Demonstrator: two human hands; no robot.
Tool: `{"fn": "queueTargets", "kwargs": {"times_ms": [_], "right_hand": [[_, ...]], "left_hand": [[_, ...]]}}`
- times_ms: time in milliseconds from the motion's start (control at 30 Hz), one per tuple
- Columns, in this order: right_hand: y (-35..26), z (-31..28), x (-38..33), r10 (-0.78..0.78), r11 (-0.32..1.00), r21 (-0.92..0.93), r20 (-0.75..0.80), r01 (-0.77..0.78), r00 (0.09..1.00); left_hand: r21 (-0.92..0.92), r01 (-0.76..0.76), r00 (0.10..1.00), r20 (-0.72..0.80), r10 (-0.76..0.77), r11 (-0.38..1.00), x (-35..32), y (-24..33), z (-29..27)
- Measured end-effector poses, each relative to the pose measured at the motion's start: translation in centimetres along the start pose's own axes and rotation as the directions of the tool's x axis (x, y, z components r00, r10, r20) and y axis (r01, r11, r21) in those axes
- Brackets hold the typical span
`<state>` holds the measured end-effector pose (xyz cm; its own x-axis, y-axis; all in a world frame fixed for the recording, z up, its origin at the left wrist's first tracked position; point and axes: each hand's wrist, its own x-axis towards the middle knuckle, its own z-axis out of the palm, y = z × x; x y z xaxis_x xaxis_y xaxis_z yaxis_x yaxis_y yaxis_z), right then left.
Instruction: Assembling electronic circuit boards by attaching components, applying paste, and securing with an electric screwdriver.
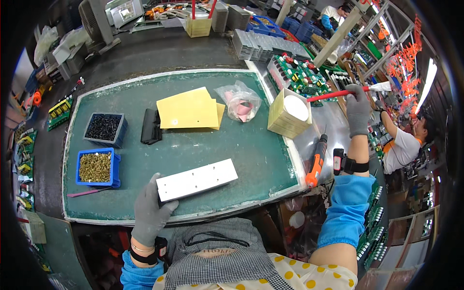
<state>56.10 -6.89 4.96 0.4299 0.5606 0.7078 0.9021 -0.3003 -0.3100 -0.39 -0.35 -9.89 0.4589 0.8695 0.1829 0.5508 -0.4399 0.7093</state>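
White plate [196, 180], long and flat with small holes along it, lies near the front edge of the green mat [145, 140] on the table [159, 53]; the left hand [149, 212], in a grey glove, has its grip closed around the plate's left end, thumb on top and fingers tucked under. The right hand [358, 110], also grey-gloved, is raised well off to the right, its grip wrapped fully round the handle of a red brush [345, 93] whose pale bristles point toward the right, away from the mat. Just beneath that arm an orange electric screwdriver [316, 162] hangs or leans at the mat's right edge, its tip pointing up.

Left of the plate stand two blue bins, the nearer bin of brass-coloured screws [95, 167] and the farther bin of black parts [103, 127], with a pink stick [87, 193] lying just in front of the nearer one. Farther back on the mat sit a black flat stack [151, 126], yellow sheets [189, 109] and a clear bag with pink pieces [240, 103]. A tan box with a white disc in it [289, 115] rests tilted on the mat's right rim, and green circuit boards [299, 75] lie beyond it. Another person in a white shirt [403, 145] works at the far right.
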Motion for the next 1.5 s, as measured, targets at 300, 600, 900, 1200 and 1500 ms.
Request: {"fn": "queueTargets", "kwargs": {"times_ms": [300, 600, 900, 1200, 1500], "right_hand": [[-9.7, 2.1, -3.4, 0.130, 0.938, -0.344, 0.468, 0.046, 0.874], [-17.3, 14.4, -6.3, -0.267, 0.950, 0.091, 0.734, 0.300, 0.624], [-17.4, 12.5, -5.1, -0.066, 0.924, 0.321, 0.670, -0.208, 0.739], [-21.0, 0.7, -4.9, -0.092, 0.587, 0.613, 0.700, -0.529, 0.709], [-25.1, -3.7, -10.8, -0.146, 0.380, 0.734, 0.649, -0.563, 0.747]], "left_hand": [[-0.023, 0.004, 1.000, 0.000, -0.004, 1.000, -0.2, -0.4, 0.3], [0.055, -0.129, 0.987, -0.085, 0.133, 0.990, 0.1, -0.4, 0.4], [0.011, -0.155, 0.985, -0.072, 0.155, 0.988, 0.1, -0.7, 0.0], [-0.175, 0.018, 1.000, 0.018, -0.015, 0.984, -0.5, -0.2, -0.7], [-0.257, -0.183, 0.940, -0.330, 0.092, 0.949, -3.6, 3.2, -5.0]]}}
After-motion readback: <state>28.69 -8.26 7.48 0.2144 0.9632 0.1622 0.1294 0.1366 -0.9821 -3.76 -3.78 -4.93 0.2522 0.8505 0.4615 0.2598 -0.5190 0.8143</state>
